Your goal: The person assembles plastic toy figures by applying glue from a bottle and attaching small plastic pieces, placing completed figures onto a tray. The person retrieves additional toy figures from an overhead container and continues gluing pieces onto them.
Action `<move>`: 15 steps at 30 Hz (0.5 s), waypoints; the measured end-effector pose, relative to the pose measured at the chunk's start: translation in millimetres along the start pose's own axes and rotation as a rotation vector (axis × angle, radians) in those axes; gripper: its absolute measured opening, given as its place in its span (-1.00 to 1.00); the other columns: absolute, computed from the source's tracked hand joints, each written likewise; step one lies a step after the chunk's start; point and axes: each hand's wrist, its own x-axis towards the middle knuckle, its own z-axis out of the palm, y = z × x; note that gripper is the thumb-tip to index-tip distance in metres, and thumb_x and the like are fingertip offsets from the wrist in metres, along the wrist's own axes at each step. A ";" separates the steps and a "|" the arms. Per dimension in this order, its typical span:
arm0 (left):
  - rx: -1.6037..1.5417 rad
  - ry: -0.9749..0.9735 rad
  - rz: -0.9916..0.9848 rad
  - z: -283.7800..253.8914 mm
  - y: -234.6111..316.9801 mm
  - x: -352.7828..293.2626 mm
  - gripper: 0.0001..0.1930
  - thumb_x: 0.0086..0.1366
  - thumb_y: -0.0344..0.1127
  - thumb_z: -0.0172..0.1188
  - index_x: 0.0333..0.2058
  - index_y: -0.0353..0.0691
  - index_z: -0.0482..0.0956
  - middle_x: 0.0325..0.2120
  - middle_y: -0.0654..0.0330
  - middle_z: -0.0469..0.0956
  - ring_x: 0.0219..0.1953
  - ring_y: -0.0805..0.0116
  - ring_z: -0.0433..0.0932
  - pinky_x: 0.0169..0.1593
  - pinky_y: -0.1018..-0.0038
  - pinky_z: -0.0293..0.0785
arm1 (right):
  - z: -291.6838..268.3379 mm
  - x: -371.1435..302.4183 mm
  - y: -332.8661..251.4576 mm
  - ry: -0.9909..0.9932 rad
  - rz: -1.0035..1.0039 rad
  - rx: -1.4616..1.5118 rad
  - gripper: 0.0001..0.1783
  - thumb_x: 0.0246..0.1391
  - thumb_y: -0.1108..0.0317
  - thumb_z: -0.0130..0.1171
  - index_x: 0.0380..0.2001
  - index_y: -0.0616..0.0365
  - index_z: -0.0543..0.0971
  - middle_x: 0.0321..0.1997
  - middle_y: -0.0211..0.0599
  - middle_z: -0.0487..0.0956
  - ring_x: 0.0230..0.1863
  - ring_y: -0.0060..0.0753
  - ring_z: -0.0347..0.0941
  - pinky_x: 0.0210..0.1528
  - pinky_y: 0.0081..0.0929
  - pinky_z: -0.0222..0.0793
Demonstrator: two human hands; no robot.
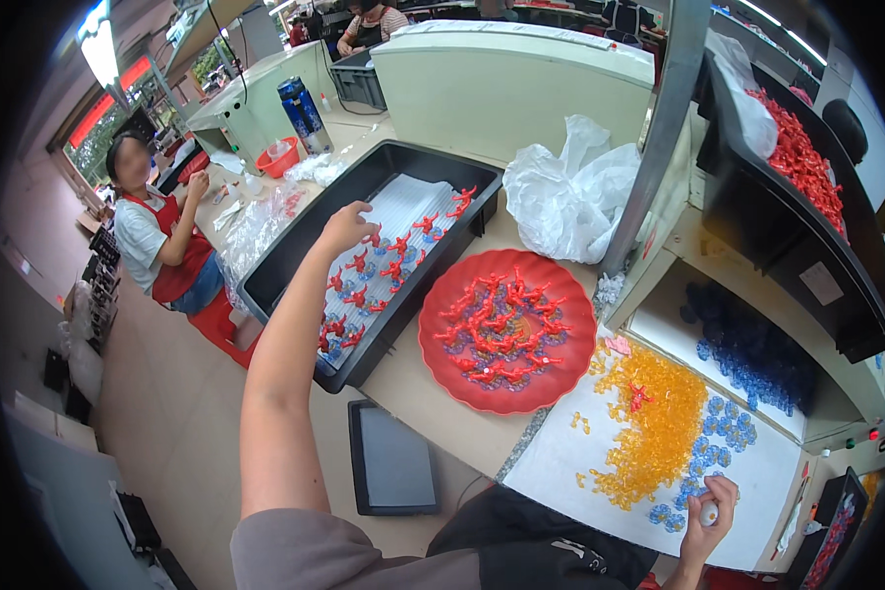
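My left arm reaches far over a long black tray (395,155). My left hand (344,228) is in it, fingers bent around a small red figurine (374,237); the grip is partly hidden. Several more red figurines on clear blue flower-shaped bases stand in rows on the tray's white ribbed liner. At the lower right, my right hand (710,516) is closed around a small white round-ended object (708,512), its kind unclear. Beside it, blue clear flower pieces (726,425) and a heap of amber clear pieces (659,413) lie on a white board (551,462).
A red scalloped plate (433,369) full of red figurines stands between tray and board. Crumpled white plastic (572,187) lies behind it. At right, a black bin (806,256) of red parts sits above a shelf with dark blue pieces (757,354). A co-worker (172,236) sits at left.
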 end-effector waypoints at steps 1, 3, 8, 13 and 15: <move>0.060 0.041 0.023 -6.6 21.9 -12.1 -0.57 -0.07 -0.31 0.15 -0.15 -0.23 0.36 -0.40 0.10 0.50 -0.33 0.34 0.48 -0.23 0.47 0.35 | -1.1 -0.6 2.7 -0.003 -0.003 0.001 -0.68 -0.36 0.63 0.11 -0.37 0.26 0.43 -0.29 -0.23 0.33 -0.58 -0.60 0.16 -0.46 -0.69 0.11; 0.090 0.033 0.147 -17.0 55.3 -9.1 -0.57 -0.08 -0.33 0.14 -0.15 -0.23 0.36 -0.44 0.11 0.50 -0.36 0.34 0.48 -0.24 0.47 0.35 | -4.3 -4.5 9.3 0.011 0.020 0.013 -0.69 -0.35 0.63 0.11 -0.37 0.26 0.43 -0.29 -0.23 0.34 -0.58 -0.60 0.17 -0.44 -0.69 0.12; 0.290 0.462 0.223 -106.0 131.2 20.1 -0.67 0.01 -0.46 -0.18 -0.26 -0.11 0.47 -0.53 -0.03 0.50 -0.52 0.12 0.51 -0.42 0.29 0.41 | -21.2 -15.0 9.1 0.025 -0.062 -0.020 -0.69 -0.35 0.64 0.09 -0.37 0.28 0.43 -0.28 -0.22 0.34 -0.56 -0.59 0.19 -0.37 -0.66 0.16; -0.137 0.322 0.372 -70.4 169.0 0.9 -0.68 -0.01 -0.47 -0.02 -0.20 -0.17 0.45 -0.64 0.22 0.46 -0.57 0.52 0.41 -0.49 0.60 0.32 | -42.0 -38.1 20.3 0.101 0.003 0.069 -0.69 -0.35 0.65 0.09 -0.37 0.28 0.43 -0.28 -0.23 0.33 -0.58 -0.61 0.18 -0.38 -0.68 0.14; -0.174 0.111 0.441 7.8 164.9 -22.9 -0.71 0.00 -0.41 0.03 -0.22 -0.19 0.45 -0.61 0.22 0.47 -0.54 0.48 0.43 -0.41 0.54 0.36 | -55.0 -49.1 29.2 0.104 0.025 0.056 -0.68 -0.35 0.66 0.09 -0.36 0.28 0.43 -0.28 -0.23 0.33 -0.58 -0.61 0.18 -0.39 -0.69 0.14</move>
